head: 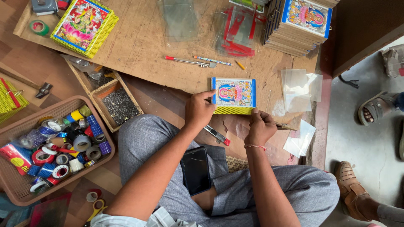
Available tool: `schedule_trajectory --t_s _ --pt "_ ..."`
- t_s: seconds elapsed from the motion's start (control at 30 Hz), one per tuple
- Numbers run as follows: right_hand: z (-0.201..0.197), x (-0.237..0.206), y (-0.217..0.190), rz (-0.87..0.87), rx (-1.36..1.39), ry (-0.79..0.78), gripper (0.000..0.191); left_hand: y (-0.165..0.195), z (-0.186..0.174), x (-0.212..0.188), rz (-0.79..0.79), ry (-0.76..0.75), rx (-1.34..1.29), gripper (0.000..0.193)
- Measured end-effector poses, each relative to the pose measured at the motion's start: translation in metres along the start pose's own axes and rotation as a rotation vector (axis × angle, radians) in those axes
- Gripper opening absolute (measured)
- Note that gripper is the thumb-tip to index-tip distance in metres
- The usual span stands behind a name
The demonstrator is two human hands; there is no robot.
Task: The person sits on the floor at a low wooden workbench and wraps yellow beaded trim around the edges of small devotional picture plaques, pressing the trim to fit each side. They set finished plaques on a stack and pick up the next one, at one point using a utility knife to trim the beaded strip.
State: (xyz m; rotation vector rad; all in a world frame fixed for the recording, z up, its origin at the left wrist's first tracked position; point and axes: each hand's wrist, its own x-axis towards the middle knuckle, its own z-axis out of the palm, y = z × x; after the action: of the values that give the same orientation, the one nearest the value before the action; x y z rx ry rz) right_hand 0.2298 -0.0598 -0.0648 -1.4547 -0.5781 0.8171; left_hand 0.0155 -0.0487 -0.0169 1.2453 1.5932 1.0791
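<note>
The left hand (198,110) grips the left edge of a small framed picture (234,95) lying on the wooden board (143,46). The right hand (261,127) is closed at the frame's near right corner, pinching a thin tool (285,126).

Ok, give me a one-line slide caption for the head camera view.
Seated person's left hand steadies a small framed picture on a wooden board while the right hand works its lower edge.
</note>
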Motion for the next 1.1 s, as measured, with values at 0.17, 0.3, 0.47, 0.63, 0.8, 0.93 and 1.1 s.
schedule_trajectory --t_s 0.17,0.3,0.47,0.63,0.8,0.93,1.1 --pt "0.001 0.0 -0.001 0.014 0.017 -0.002 0.018 -0.002 0.0 0.0 -0.007 0.001 0.021 0.047" --pt "0.003 0.0 -0.004 0.027 -0.02 0.012 0.017 -0.002 0.0 0.0 0.004 0.001 0.015 0.047" --pt "0.006 -0.001 -0.014 0.036 -0.048 0.043 0.016 0.004 -0.003 -0.001 -0.025 -0.012 0.016 0.048" --pt "0.007 -0.003 -0.024 -0.049 -0.199 0.04 0.016 0.006 -0.007 -0.001 -0.09 -0.057 0.05 0.05" --pt "0.005 0.003 -0.026 -0.02 -0.164 -0.031 0.014 -0.003 -0.004 0.002 -0.017 -0.073 -0.037 0.053" --pt "0.005 0.002 -0.021 -0.238 -0.284 -0.032 0.013 -0.014 0.001 0.004 -0.005 -0.07 -0.079 0.052" --pt "0.006 0.005 -0.018 -0.196 -0.266 -0.04 0.012 -0.024 0.004 0.007 0.068 -0.083 -0.25 0.053"
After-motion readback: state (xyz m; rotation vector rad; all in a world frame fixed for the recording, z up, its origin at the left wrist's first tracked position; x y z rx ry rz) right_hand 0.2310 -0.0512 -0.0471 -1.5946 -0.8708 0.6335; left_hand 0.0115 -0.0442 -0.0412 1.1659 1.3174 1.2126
